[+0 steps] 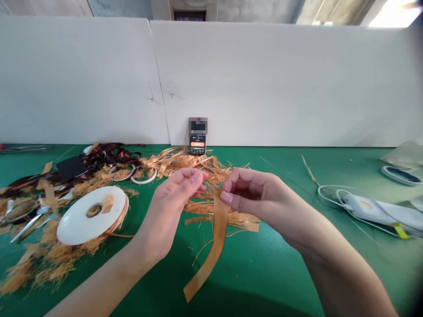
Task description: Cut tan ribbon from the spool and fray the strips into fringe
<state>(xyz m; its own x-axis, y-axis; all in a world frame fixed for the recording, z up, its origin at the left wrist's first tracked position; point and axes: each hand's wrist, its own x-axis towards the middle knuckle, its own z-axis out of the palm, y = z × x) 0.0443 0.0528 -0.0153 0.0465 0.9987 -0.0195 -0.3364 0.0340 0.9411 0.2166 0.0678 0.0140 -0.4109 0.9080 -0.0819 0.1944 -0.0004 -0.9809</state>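
Note:
My right hand (251, 189) pinches a strip of golden-brown ribbon (220, 233) near its upper end. The ribbon hangs down and curves to the left, with its lower end free over the green table. Just left of it, my left hand (176, 198) is closed, thumb against fingers; anything between the fingertips is too small to make out. Behind and below the hands lies a heap of orange-brown frayed strips and loose threads (238, 219).
A white ribbon spool (82, 215) lies at left among orange fluff, scissors (33, 222) and dark brown ribbon (125, 156). A phone (197, 138) leans on the white panel (280, 83). A white power strip (380, 209) with a cable is at right on the green table (274, 273).

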